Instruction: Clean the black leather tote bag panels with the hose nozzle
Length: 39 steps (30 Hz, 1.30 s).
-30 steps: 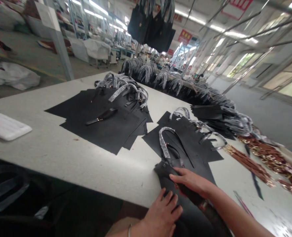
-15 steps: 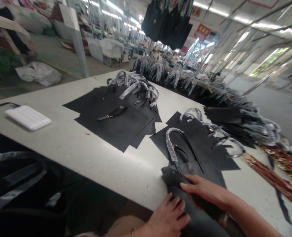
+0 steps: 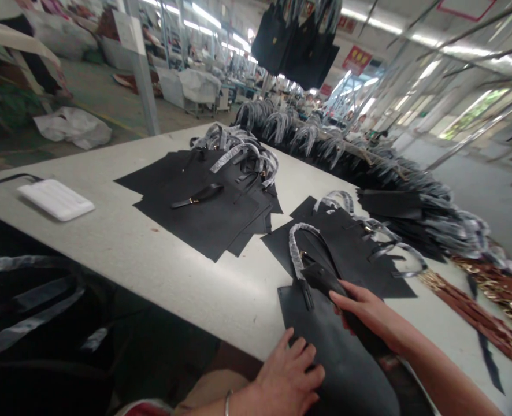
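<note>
1. The right hand [image 3: 362,306] is the harder one to read: its grip is clamped around a dark long item [image 3: 325,280], and the palm and fingers cover much of it. The item's lower end blurs into shadow beneath the forearm, so I cannot tell what it is.
2. The left hand [image 3: 284,372] rests palm down with fingers apart, lightly bent, its grip around nothing. It conceals part of the black panel [image 3: 340,352] below it.
3. That panel lies at the near edge of the worktop [image 3: 186,271], toward the right. The picture's bottom cuts it off; whether it overhangs the edge cannot be told.
4. Its surface is smooth, matte and softly shiny, bowed upward beside the right hand, with one square corner showing at upper left.
5. An arched handle [image 3: 296,254] in crinkled clear wrap reaches down onto the panel, its dark tab ends flat there; the dark item crosses part of the arch.
6. Beyond, more black panels [image 3: 197,216] lie stacked toward the far corner.
7. Under the near edge at left, wrapped straps [image 3: 43,323] show against deep shadow, cropped by the picture's side.
</note>
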Motion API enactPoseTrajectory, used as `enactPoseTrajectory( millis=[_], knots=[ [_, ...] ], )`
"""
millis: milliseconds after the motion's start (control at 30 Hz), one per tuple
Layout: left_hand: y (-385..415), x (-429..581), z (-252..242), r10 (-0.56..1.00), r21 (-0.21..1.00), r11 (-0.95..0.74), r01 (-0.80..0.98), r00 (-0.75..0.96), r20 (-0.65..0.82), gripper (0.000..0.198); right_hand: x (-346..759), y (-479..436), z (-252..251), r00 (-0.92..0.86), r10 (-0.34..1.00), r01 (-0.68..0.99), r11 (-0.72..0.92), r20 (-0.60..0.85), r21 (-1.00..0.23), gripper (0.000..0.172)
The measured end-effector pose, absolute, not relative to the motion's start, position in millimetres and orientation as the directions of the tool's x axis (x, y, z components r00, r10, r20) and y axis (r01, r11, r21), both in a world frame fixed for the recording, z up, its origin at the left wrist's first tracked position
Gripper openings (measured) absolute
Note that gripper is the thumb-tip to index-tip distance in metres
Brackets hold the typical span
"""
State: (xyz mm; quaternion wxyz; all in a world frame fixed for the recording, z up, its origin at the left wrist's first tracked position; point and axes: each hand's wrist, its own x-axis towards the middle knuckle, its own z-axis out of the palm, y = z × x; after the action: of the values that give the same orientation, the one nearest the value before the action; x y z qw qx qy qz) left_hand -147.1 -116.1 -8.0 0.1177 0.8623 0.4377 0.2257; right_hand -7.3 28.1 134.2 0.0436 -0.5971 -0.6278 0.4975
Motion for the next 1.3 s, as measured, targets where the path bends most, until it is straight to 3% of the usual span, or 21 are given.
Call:
enactPoseTrajectory(
  millis=[133,333,667,867,1000,1300],
  knots=[
    [-113.8,-140.5,-7.3,0.796,0.362,-0.605,0.709,0.517,0.316,0.033,10.7,2.9,128.2,-0.307,0.697,0.716,-0.279,-0.648,-0.64,0.039],
    [-110.4,-136.9,-12.4,0.743,0.312,-0.667,0.676,0.571,0.349,0.031,-18.9,-0.8,110.7,-0.462,0.579,0.703,-0.223,-0.672,-0.675,0.03],
    [-113.4,-135.3,-3.0,0.786,0.388,-0.619,0.683,0.539,0.304,0.036,-34.7,30.9,117.5,-0.351,0.803,0.682,-0.133,-0.482,-0.719,0.028],
    [-108.5,-126.1,-7.6,0.889,0.463,-0.457,0.759,0.388,0.241,0.043,21.6,3.9,125.7,-0.313,0.733,0.708,-0.243,-0.603,-0.663,0.034],
    [-104.4,-126.5,-7.9,0.859,0.454,-0.512,0.729,0.436,0.269,0.041,20.5,-5.4,113.3,-0.352,0.656,0.692,-0.298,-0.668,-0.657,0.032],
    [-100.4,-132.5,4.2,0.851,0.454,-0.523,0.721,0.465,0.242,0.037,0.5,11.6,111.9,-0.421,0.632,0.685,-0.249,-0.651,-0.685,0.03]
  ],
)
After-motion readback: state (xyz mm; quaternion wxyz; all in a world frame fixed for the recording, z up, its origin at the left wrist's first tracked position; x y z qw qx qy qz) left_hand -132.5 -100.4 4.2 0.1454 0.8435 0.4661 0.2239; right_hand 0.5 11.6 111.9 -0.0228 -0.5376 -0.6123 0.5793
